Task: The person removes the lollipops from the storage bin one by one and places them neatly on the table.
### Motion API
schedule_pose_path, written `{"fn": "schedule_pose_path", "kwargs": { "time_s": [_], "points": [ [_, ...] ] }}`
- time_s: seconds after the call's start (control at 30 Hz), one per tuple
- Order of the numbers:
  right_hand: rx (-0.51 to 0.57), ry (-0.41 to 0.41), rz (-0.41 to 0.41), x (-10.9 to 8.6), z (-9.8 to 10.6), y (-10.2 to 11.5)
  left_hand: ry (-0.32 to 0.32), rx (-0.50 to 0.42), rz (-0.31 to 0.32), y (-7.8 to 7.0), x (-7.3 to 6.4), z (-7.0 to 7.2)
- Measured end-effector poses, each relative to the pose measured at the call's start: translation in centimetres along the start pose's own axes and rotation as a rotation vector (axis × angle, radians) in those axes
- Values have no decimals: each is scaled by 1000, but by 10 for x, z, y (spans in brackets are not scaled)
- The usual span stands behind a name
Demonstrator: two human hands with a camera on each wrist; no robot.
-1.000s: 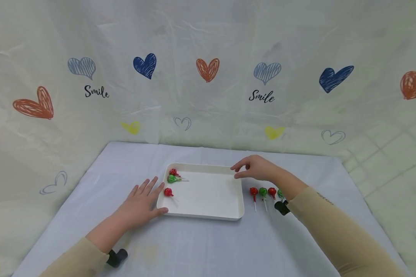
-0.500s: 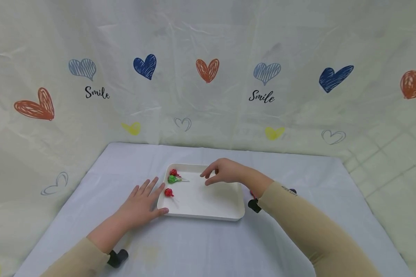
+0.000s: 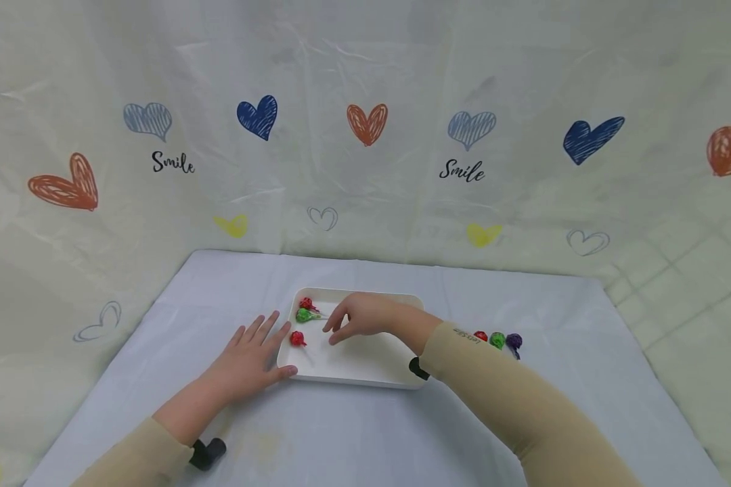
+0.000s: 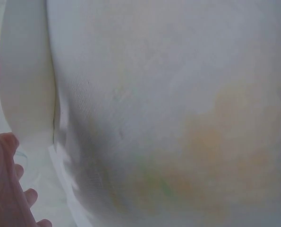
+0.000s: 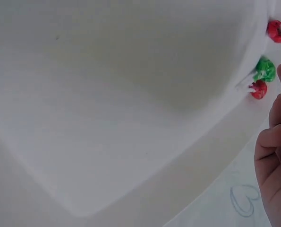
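A white tray lies on the table. Inside its left end are a red lollipop and a green lollipop side by side, with another red lollipop nearer the front. My left hand rests spread at the tray's left edge, the thumb near the front corner. Above the tray, my right hand hovers just right of these lollipops, fingers bent loosely and thumb apart from them, nothing visible between. In the right wrist view the fingers show at the right edge.
Right of the tray, a red lollipop, a green lollipop and a purple lollipop lie in a row, partly behind the right sleeve. A white sheet printed with hearts hangs behind the table.
My right hand has moved left from the tray's right edge, across the tray, to near the lollipops at its left end. My left hand has stayed in place.
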State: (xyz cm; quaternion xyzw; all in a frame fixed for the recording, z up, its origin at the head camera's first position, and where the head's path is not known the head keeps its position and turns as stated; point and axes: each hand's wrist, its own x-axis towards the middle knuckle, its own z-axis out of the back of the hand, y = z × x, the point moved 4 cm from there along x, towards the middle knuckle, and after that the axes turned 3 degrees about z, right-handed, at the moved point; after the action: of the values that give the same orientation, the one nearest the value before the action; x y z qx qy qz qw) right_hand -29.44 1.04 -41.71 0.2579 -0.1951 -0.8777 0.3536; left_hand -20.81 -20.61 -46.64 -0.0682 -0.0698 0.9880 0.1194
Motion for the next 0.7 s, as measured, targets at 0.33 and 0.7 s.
{"fn": "schedule_pose_path", "kwargs": {
  "time_s": [0.33, 0.7],
  "points": [
    [-88, 8, 15, 22, -19, 13, -22, -11, -15, 2, 0, -3],
    [-145, 25, -10, 32, -29, 20, -28, -19, -24, 5, 1, -4]
  ]
}}
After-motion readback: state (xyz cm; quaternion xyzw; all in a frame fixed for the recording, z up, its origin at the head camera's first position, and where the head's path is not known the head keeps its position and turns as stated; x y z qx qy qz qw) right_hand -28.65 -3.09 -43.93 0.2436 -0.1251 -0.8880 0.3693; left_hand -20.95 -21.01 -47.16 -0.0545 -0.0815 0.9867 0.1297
